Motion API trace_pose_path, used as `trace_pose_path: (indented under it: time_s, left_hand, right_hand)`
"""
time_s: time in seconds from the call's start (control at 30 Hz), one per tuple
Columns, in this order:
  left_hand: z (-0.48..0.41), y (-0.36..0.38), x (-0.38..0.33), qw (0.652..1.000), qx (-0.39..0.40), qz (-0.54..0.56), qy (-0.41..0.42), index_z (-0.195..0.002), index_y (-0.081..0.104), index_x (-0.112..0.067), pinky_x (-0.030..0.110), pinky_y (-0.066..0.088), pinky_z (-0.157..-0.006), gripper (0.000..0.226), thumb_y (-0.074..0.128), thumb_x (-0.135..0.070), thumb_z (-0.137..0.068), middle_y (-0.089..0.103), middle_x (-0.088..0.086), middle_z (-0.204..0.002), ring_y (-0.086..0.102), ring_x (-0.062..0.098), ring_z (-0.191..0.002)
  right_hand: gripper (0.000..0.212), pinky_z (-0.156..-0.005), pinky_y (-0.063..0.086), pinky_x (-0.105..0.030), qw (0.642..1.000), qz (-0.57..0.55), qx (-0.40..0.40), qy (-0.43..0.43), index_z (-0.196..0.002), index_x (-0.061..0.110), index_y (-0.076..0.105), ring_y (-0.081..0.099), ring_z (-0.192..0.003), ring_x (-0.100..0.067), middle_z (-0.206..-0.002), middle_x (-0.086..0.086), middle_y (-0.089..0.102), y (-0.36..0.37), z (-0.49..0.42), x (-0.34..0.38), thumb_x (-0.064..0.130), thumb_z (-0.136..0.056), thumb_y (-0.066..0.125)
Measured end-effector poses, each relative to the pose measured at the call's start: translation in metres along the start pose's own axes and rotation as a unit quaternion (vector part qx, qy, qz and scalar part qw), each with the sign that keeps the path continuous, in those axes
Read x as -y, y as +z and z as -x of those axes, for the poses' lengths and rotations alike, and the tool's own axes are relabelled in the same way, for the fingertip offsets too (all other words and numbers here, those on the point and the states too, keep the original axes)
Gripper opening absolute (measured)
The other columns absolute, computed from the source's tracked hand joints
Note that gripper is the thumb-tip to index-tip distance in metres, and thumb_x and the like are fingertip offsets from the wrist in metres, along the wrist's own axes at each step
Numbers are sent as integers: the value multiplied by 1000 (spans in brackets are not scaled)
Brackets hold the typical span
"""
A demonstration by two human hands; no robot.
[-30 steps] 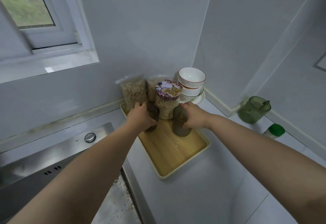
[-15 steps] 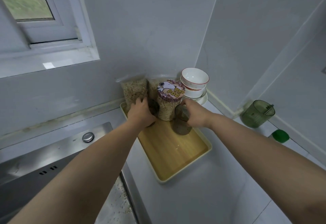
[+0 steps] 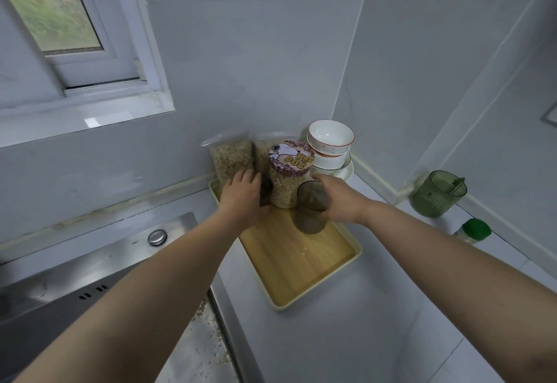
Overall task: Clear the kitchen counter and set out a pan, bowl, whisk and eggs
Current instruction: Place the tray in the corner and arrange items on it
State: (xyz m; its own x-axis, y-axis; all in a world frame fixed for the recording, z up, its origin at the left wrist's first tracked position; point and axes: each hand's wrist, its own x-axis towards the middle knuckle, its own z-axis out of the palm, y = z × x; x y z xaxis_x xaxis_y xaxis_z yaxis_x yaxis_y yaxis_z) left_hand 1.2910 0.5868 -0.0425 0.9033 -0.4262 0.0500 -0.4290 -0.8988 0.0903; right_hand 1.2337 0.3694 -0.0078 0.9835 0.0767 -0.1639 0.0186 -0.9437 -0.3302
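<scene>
Left of the tray (image 3: 319,300), the steel sink (image 3: 90,265) is set into the bench (image 3: 346,340). At the tray's far left corner a bag of oats (image 3: 230,159) leans on the wall. Just inside that corner, the left hand (image 3: 241,198) has its fingers curled round a dark glass (image 3: 266,191), which the palm mostly hides. At the middle of the tray's far end stands an oat jar (image 3: 286,185) with a cartoon-dog lid. Nearer the tray's right edge, the right hand (image 3: 342,201) wraps its fingers round a second dark glass (image 3: 312,206), whose base looks to rest on the wood. Behind the tray's far right corner the stacked bowls (image 3: 330,141) sit by the wall; pan, whisk and eggs are not in view. Well right of the tray stand a green jug (image 3: 437,194) and a green-capped bottle (image 3: 473,230).

Both glasses crowd the jar, so a sideways swing while lifting could knock it or topple the bag. The right wrist passes near the bowls and could clip the stack. Droplets on the tray hint at wet glass, which may slip.
</scene>
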Motion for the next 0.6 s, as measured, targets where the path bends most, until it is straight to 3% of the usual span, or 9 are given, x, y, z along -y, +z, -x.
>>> trace_pose_path:
  time_s: [0.23,0.43,0.6]
  left_hand:
    - [12,-23,-45,994,-29,22,102,-140,40,-16,38,37,-102,61,57,-39,-87,44,3,-141,38,24,-130]
    - [14,-33,-103,985,-9,23,172,-143,35,-18,39,34,-107,63,53,-46,-90,38,2,-147,34,23,-135]
    - [14,-30,-160,977,20,26,209,-145,31,-18,38,33,-108,64,51,-46,-91,33,1,-150,32,23,-136]
  right_hand:
    - [84,-102,37,-31,998,-5,-48,41,-146,10,29,42,-129,-27,-139,-14,46,-15,34,-23,18,-75,73]
    - [84,-108,30,-30,992,-38,-74,94,-148,10,24,31,-137,-25,-148,-10,34,-28,74,-65,19,-78,71]
    - [70,-105,32,-31,980,-9,-111,164,-142,10,36,35,-131,-28,-142,-13,40,-42,118,-126,18,-80,67]
